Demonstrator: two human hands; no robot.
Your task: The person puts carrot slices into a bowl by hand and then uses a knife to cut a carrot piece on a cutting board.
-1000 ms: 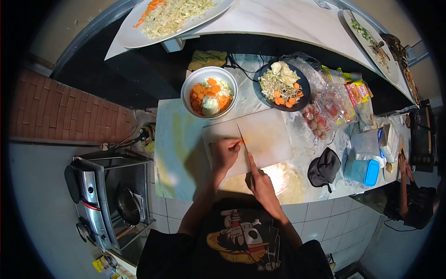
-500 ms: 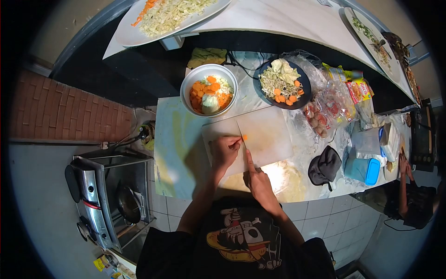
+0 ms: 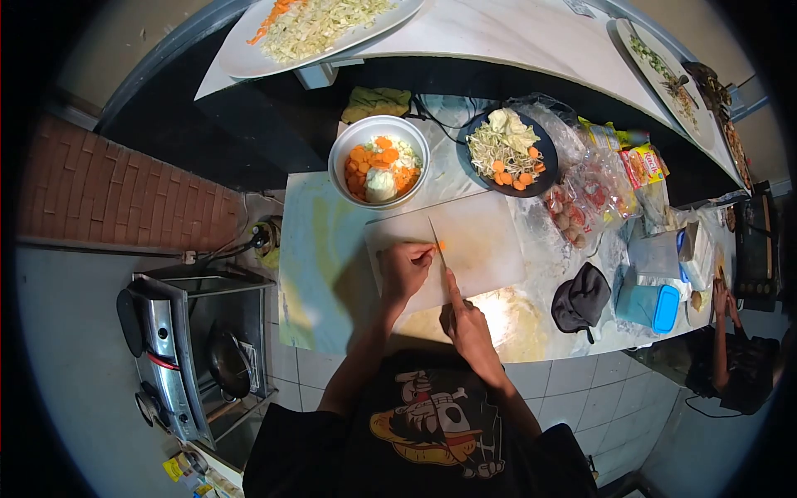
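On the white cutting board (image 3: 490, 232), a small orange carrot piece (image 3: 442, 246) shows at the tips of my left hand (image 3: 405, 272). The fingers of that hand are pinched together around its near side, which they mostly hide. My right hand (image 3: 468, 325) grips a knife (image 3: 435, 234), index finger stretched along its spine. The thin blade points away from me and touches or nearly touches the carrot. Behind the board stand a pale bowl (image 3: 336, 170) of sliced carrots and chopped pale vegetable, and a dark plate (image 3: 544, 153) with bean sprouts, carrot slices and a pale leafy piece.
Plastic bags (image 3: 594, 187), a black cloth cap (image 3: 581, 297) and a blue-lidded container (image 3: 643, 303) lie to the right. A raised shelf (image 3: 498, 33) carries a platter (image 3: 398, 25) of shredded vegetables. A gas stove (image 3: 166, 357) is at left. Another person's hands (image 3: 724, 303) show far right.
The view has shifted slightly. My hands stay in nearly the same place on the board, and the knife blade has tilted a little beside the carrot piece.
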